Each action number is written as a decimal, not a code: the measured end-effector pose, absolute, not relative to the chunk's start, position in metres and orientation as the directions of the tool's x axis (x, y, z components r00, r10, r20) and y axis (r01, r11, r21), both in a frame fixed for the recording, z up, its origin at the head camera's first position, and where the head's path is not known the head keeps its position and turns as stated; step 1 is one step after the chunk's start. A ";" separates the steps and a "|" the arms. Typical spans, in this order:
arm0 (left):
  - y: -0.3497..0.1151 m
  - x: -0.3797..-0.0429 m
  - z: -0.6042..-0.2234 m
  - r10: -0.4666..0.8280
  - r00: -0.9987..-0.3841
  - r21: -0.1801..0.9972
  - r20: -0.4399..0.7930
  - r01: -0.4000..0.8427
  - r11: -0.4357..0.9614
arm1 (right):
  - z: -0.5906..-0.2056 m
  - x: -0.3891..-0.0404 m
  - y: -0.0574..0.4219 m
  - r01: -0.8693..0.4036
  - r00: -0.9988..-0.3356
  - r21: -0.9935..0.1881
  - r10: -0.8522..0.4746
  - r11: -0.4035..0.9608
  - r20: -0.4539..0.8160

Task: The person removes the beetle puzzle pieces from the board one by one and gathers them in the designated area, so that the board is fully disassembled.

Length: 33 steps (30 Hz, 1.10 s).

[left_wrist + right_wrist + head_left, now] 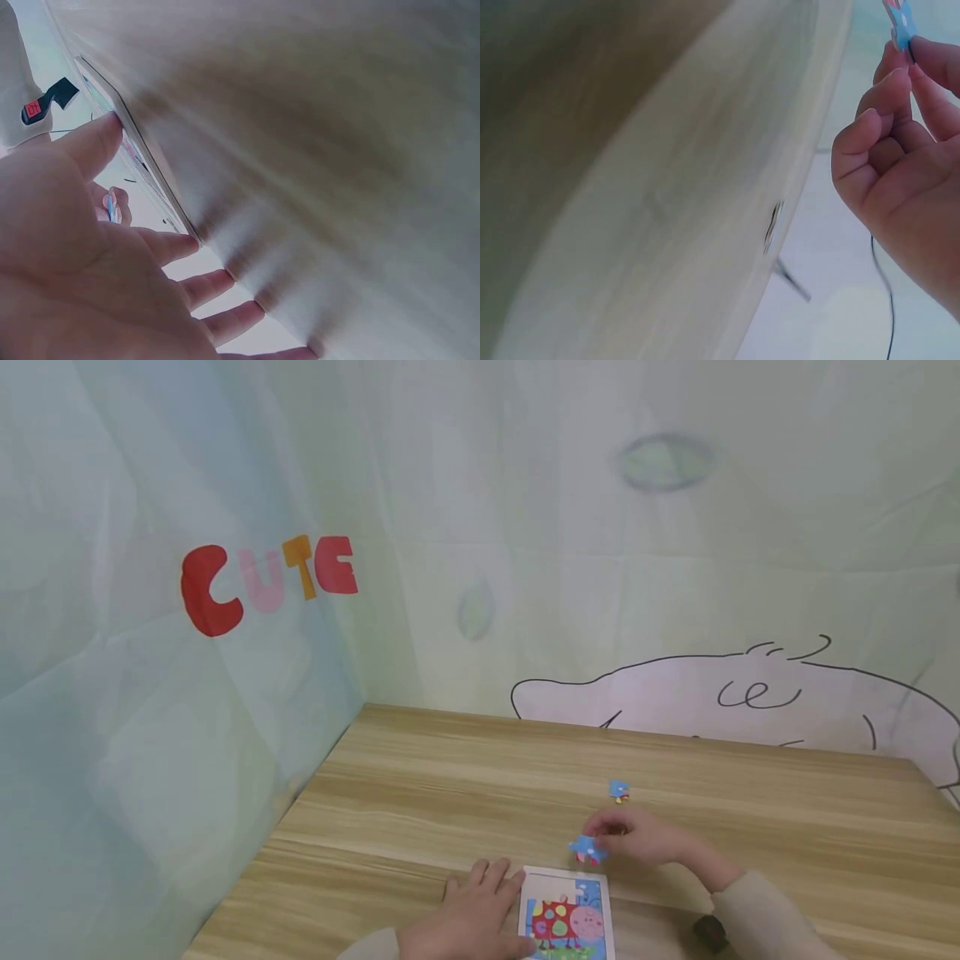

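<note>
A blue puzzle piece (587, 848) with pink and red bits is pinched between thumb and fingers of my right hand (637, 837), just beyond the puzzle board's far edge. The right wrist view shows the same puzzle piece (901, 22) at the fingertips, with the other fingers curled in. My left hand (480, 914) lies with spread fingers at the left edge of the puzzle board (609, 917). In the left wrist view, its thumb (97, 142) touches the board's rim and the fingertips rest on the table. The board holds a partly assembled picture of a pink-faced figure in spotted red.
Another blue puzzle piece (618, 790) lies on the wooden table (420, 793) beyond my right hand. A dark object (709, 933) sits by the right sleeve. Printed cloth walls (480, 485) stand behind the table and along its left side.
</note>
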<state>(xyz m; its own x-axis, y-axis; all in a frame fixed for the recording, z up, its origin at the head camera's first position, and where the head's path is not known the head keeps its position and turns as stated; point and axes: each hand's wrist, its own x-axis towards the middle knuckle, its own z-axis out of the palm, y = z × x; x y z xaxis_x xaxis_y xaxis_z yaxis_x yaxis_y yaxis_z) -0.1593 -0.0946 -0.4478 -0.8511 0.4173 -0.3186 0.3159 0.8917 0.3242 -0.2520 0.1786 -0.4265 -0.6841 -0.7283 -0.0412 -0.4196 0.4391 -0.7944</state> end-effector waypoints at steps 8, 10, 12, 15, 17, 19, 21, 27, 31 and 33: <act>-0.094 -0.159 -0.447 0.415 -0.850 0.329 -0.323 0.310 0.892 | -0.424 -0.267 0.212 -0.387 -0.791 -0.748 -0.611 0.539 -0.031; -0.094 -0.159 -0.446 0.420 -0.848 0.333 -0.322 0.314 0.889 | -0.424 -0.270 0.220 -0.391 -0.812 -0.725 -0.583 0.567 -0.018; -0.094 -0.159 -0.446 0.425 -0.848 0.335 -0.317 0.319 0.887 | -0.423 -0.273 0.227 -0.383 -0.835 -0.704 -0.550 0.598 -0.013; -0.095 -0.158 -0.446 0.433 -0.846 0.340 -0.311 0.327 0.882 | -0.421 -0.276 0.236 -0.363 -0.858 -0.684 -0.513 0.632 -0.018; -0.095 -0.159 -0.447 0.438 -0.844 0.339 -0.309 0.332 0.880 | -0.420 -0.278 0.241 -0.332 -0.873 -0.677 -0.485 0.656 -0.043; -0.095 -0.159 -0.447 0.442 -0.841 0.338 -0.311 0.337 0.879 | -0.420 -0.280 0.246 -0.318 -0.878 -0.677 -0.475 0.664 -0.053; -0.094 -0.159 -0.448 0.444 -0.839 0.338 -0.315 0.338 0.878 | -0.420 -0.283 0.251 -0.300 -0.886 -0.679 -0.459 0.670 -0.062; -0.093 -0.159 -0.446 0.440 -0.838 0.346 -0.322 0.328 0.879 | -0.419 -0.290 0.264 -0.271 -0.909 -0.658 -0.412 0.702 -0.064; -0.092 -0.160 -0.447 0.430 -0.845 0.319 -0.317 0.332 0.888 | -0.417 -0.296 0.270 -0.257 -0.919 -0.638 -0.388 0.726 -0.072; -0.091 -0.159 -0.447 0.425 -0.851 0.307 -0.309 0.334 0.891 | -0.418 -0.299 0.273 -0.260 -0.919 -0.637 -0.388 0.726 -0.067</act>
